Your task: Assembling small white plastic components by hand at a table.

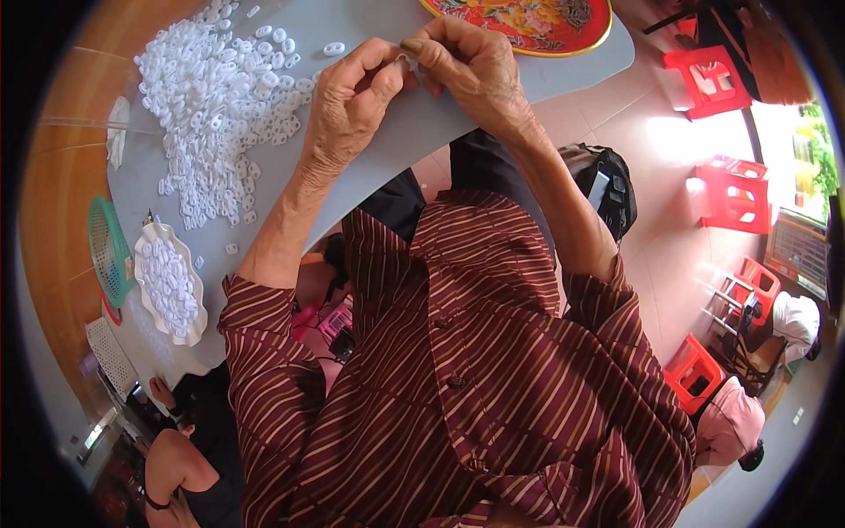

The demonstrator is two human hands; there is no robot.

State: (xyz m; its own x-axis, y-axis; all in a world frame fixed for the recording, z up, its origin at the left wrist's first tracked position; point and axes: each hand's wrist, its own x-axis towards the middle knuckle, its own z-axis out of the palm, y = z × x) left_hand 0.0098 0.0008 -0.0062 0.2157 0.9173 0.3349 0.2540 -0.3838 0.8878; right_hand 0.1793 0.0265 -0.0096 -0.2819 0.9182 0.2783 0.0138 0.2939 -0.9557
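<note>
Over the far side of the grey table (370, 189), my left hand (349, 110) and my right hand (475, 77) meet, fingertips nearly touching. Both are closed in a pinch. A sliver of a small white piece (404, 58) shows between the fingertips; its shape is mostly hidden by the fingers. To the left of my left hand spreads a large heap of small white oval plastic pieces (207, 106), many with two holes. One single oval piece (334, 49) lies apart, close to my left knuckles.
A white scalloped dish (201, 310) of similar pieces stands at the left, by a green basket (107, 251). Beyond my right hand lies a red floral tray (576, 46). Red stools (735, 195) and a black bag (613, 195) are at the right. Another person (189, 458) sits lower left.
</note>
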